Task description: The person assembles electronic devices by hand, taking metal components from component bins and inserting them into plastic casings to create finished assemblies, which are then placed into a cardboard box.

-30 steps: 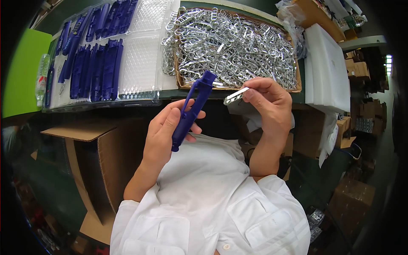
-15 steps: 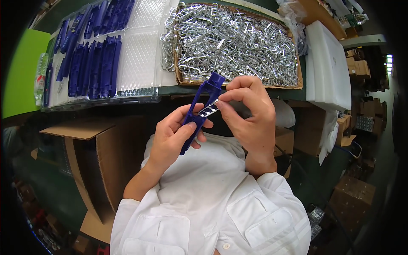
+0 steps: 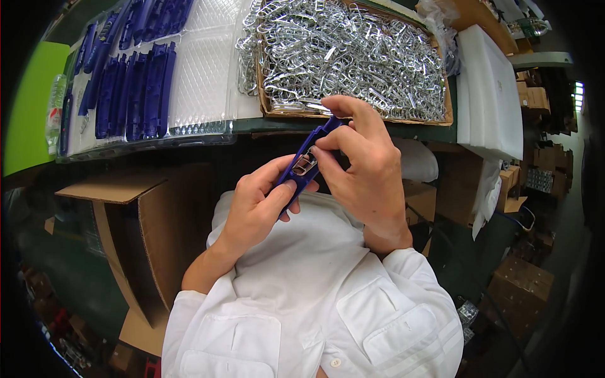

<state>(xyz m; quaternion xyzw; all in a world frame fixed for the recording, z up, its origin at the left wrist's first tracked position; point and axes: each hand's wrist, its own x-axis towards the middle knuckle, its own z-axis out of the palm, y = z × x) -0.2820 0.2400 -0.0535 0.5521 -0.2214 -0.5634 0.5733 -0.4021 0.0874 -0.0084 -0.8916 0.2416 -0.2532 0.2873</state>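
Note:
My left hand (image 3: 255,198) is closed around the lower end of a long dark-blue plastic housing (image 3: 291,189), its thumb lying on top. The housing slants up to the right, and its far end passes behind my right hand (image 3: 372,167). A small shiny metal frame-like piece (image 3: 305,164) sits in the housing's opening. My right thumb and index finger pinch near the metal piece's upper end; the exact contact is partly covered by the fingers. The other right fingers curl over the far end of the housing.
A shallow cardboard box (image 3: 353,63) heaped with similar metal pieces stands on the bench ahead. To its left, a clear plastic tray (image 3: 201,82) carries several blue housings (image 3: 135,94). White foam sheets (image 3: 488,94) stand at the right. An open carton (image 3: 151,246) is below left.
My right hand has brought the metal piece down into the housing's opening, where it lies flatter. The right fingers now reach over the housing's far end. My left hand keeps its hold.

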